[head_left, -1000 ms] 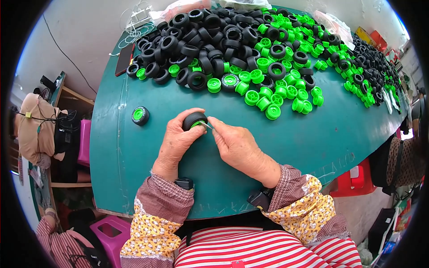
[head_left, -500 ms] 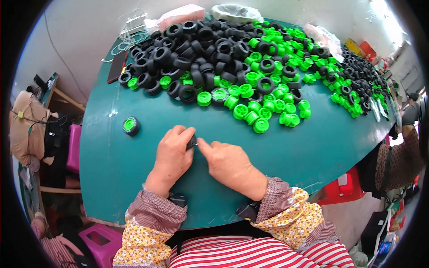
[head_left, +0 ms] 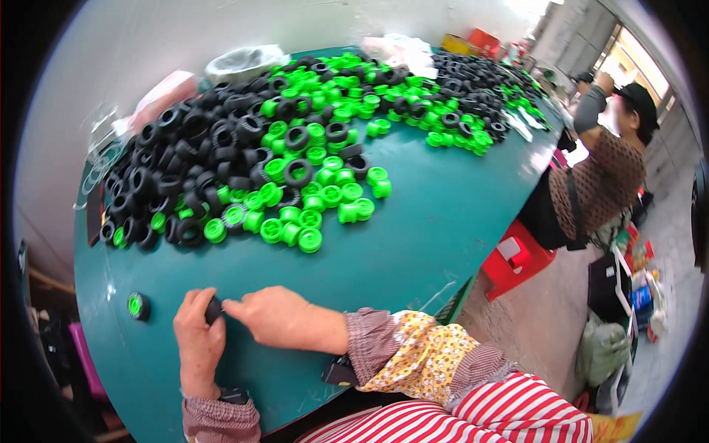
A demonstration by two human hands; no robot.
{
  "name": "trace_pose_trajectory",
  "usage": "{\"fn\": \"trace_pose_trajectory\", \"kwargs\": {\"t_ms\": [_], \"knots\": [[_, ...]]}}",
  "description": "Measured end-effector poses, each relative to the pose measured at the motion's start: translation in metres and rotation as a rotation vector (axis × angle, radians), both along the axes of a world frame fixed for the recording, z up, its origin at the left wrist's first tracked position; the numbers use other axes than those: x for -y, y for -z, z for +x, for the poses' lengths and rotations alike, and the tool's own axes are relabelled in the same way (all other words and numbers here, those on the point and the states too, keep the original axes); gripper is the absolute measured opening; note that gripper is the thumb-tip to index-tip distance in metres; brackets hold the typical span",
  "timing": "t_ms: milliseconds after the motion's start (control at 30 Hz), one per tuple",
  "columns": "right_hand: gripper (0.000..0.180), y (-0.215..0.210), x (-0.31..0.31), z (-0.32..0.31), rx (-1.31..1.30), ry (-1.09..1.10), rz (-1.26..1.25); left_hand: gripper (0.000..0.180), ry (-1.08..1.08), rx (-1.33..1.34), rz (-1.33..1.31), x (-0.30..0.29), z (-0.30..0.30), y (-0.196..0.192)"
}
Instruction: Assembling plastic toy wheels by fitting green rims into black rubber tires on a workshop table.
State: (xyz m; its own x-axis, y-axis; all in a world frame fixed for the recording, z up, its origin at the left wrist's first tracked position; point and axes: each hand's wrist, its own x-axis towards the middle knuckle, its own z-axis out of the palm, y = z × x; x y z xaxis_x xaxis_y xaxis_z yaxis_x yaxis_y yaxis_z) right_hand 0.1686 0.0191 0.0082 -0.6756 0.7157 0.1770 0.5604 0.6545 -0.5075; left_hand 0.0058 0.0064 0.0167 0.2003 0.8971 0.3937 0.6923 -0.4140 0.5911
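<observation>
My left hand (head_left: 196,340) is closed around a black toy tire (head_left: 214,311) just above the green tabletop. From the right, my right hand (head_left: 284,317) comes up to the tire, its fingers curled in and the index fingertip against or very near the tire's side. A small pale glint shows at that fingertip, too small to name. Whether a green rim sits inside the held tire is hidden. Left of my left hand, a finished wheel (head_left: 138,306), a black tire with a green rim in it, stands alone on the table.
A big heap of black tires (head_left: 221,133) and bright green rims (head_left: 310,240) spreads beyond my hands. Farther right lies another mixed pile (head_left: 473,96). Plastic-lined containers (head_left: 247,62) stand behind. A co-worker (head_left: 602,162) sits at the right by a red stool (head_left: 517,260).
The view has swung to the right, so the table and my hands appear farther left and lower. The co-worker now shows more fully. My left hand still holds the tire, with my right hand beside it.
</observation>
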Motion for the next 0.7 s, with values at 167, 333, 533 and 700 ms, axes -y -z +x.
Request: {"fn": "trace_pose_trajectory", "kwargs": {"t_ms": [167, 333, 533, 700], "knots": [[0.042, 0.003, 0.006, -0.002, -0.118, 0.127, 0.166, 0.029, -0.092, 0.09, -0.054, -0.003, 0.003, 0.005], [0.044, 0.001, 0.004, 0.002, -0.083, 0.086, 0.07, 0.027, -0.138, 0.093, -0.126, -0.002, 0.002, 0.014], [0.017, 0.011, 0.003, -0.012, -0.276, 0.193, -0.082, 0.029, -0.164, 0.005, -0.025, 0.001, 0.006, 0.008], [0.039, -0.005, -0.009, -0.004, -0.605, 0.116, -1.091, 0.031, -0.131, 0.161, -0.081, 0.003, 0.005, -0.003]]}}
